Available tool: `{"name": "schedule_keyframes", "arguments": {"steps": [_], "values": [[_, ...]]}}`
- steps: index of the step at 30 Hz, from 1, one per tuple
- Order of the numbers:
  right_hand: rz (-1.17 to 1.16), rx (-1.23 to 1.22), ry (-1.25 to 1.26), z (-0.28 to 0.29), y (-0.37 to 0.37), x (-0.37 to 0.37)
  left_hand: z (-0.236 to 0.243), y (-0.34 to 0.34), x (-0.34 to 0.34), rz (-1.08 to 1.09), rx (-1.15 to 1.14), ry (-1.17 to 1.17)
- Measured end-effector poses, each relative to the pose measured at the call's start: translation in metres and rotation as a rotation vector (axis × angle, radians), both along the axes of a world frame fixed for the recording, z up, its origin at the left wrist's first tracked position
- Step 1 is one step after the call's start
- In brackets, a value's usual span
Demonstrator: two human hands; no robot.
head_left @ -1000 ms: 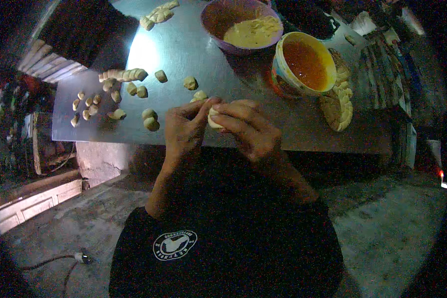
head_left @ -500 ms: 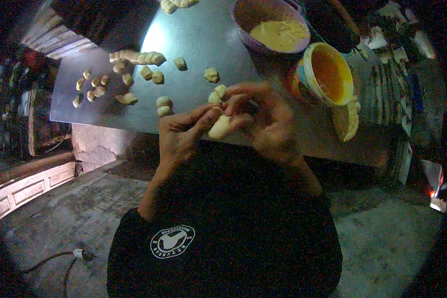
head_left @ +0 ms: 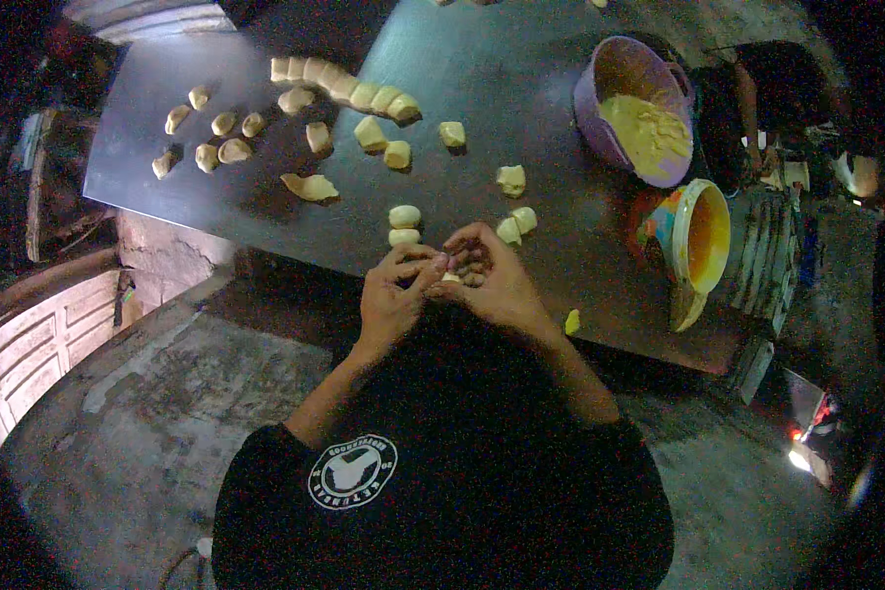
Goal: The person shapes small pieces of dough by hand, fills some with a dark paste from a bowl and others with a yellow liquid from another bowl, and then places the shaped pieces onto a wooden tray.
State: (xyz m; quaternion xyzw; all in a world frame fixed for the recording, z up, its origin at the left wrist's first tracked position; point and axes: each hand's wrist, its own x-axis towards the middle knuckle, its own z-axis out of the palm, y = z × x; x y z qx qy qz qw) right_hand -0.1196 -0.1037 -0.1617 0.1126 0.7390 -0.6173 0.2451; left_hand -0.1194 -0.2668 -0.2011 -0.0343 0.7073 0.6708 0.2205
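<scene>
Close to the table's near edge, my left hand (head_left: pixel 395 293) and my right hand (head_left: pixel 500 285) meet with fingers curled around a small pale piece of dough (head_left: pixel 450 279). Most of that piece is hidden by the fingers. Just beyond my left hand lie two smooth dough balls (head_left: pixel 404 215), one behind the other. Two cut dough pieces (head_left: pixel 509 231) sit beyond my right hand, side by side. Another dough chunk (head_left: pixel 510 180) rests a little farther off.
The metal table (head_left: pixel 482 88) bears a sliced dough log (head_left: pixel 339 85) and several loose lumps at left. On the right stand a purple tub (head_left: pixel 587 118) holding yellow mixture and a tilted bucket (head_left: pixel 680 221) with orange contents. A dough scrap (head_left: pixel 310 188) lies left of centre.
The head view has shifted, placing the table items differently in the picture. My right hand, blurred before, has come closer round the dough, which shows less now.
</scene>
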Motion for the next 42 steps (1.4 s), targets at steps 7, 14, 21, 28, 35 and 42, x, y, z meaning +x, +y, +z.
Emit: {"name": "schedule_keyframes", "arguments": {"steps": [7, 14, 21, 28, 35, 42], "values": [[0.145, 0.215, 0.251, -0.075, -0.018, -0.085, -0.051, -0.04, -0.057, 0.343, 0.207, 0.003], [0.266, 0.601, 0.623, -0.113, -0.014, -0.094, -0.06, -0.081, -0.109, 0.072, -0.213, 0.267], [-0.155, 0.998, 0.463, -0.122, 0.028, -0.155, -0.078, -0.057, -0.129, -0.359, -0.257, 0.776], [-0.463, 0.316, 0.329, -0.042, 0.021, -0.103, -0.067, -0.018, -0.122, -0.55, -0.431, 0.853], [-0.762, -0.511, 0.408, 0.05, 0.073, 0.016, 0.073, 0.092, -0.048, -0.214, 0.249, 0.524], [-0.767, -0.673, 0.688, 0.069, 0.128, 0.094, 0.093, 0.177, 0.018, -0.028, 0.217, 0.769]]}}
